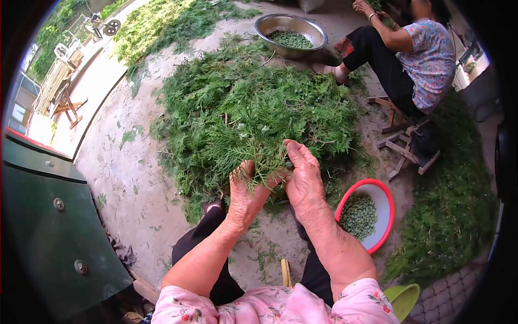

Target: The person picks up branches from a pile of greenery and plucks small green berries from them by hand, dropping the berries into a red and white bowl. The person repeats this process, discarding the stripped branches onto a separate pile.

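Observation:
A green leafy sprig [256, 154] with a few pale round seed cones is held up in front of me, above a big heap of cut greenery [216, 102]. My left hand [247, 189] is wrapped round the sprig's lower part, its fingers partly behind the leaves. On the sprig's right side is my right hand [303, 173], its fingers bent together at the leaves; whatever lies between the fingertips is too small to make out. Right of my right forearm stands a white bowl with a red rim [389, 208], partly filled with green cones [358, 216].
A co-worker [426, 59] sits on a low stool at the upper right, beside a metal basin [264, 24] holding green cones. Another wooden stool [402, 148] stands nearer. A dark green panel [54, 227] is at left, a yellow-green container [403, 302] at lower right.

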Action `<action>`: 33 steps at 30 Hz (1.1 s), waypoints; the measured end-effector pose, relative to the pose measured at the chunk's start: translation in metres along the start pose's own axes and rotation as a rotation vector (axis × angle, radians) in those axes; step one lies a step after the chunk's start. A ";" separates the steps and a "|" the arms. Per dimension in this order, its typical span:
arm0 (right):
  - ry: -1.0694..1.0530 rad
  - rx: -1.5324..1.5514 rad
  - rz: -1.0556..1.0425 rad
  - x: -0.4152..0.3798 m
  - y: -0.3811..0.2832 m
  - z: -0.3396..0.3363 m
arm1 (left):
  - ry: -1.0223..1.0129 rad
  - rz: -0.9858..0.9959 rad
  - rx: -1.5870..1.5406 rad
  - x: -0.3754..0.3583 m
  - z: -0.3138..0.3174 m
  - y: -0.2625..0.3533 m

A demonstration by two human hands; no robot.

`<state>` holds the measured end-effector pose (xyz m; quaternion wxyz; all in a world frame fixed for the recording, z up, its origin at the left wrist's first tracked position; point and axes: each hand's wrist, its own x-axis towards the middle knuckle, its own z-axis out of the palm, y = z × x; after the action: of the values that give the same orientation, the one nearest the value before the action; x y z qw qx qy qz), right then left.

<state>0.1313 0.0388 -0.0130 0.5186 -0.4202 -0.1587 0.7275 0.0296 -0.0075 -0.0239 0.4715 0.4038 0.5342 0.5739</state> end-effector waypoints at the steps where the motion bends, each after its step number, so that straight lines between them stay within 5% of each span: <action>1: 0.006 -0.001 -0.011 0.001 0.001 0.000 | 0.043 -0.077 -0.174 0.000 0.002 -0.003; 6: -0.009 0.036 -0.057 0.000 0.011 0.001 | -0.009 -0.141 0.110 0.001 0.004 0.009; 8: -0.064 0.061 0.004 0.002 0.010 -0.006 | 0.019 -0.351 -0.112 0.001 0.003 0.021; 13: -0.220 0.030 0.026 0.006 0.004 -0.011 | 0.110 -0.443 -0.120 0.005 0.000 0.034; 26: -0.265 0.014 0.139 0.010 -0.005 -0.015 | 0.093 -0.481 -0.269 0.009 -0.011 0.027; 33: -0.167 -0.011 -0.014 0.018 -0.061 -0.049 | 0.123 -0.550 -0.509 0.019 -0.028 0.027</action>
<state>0.2056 0.0699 -0.0093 0.5063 -0.3599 -0.2083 0.7555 -0.0046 0.0053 -0.0010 0.6603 0.0802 0.4901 0.5634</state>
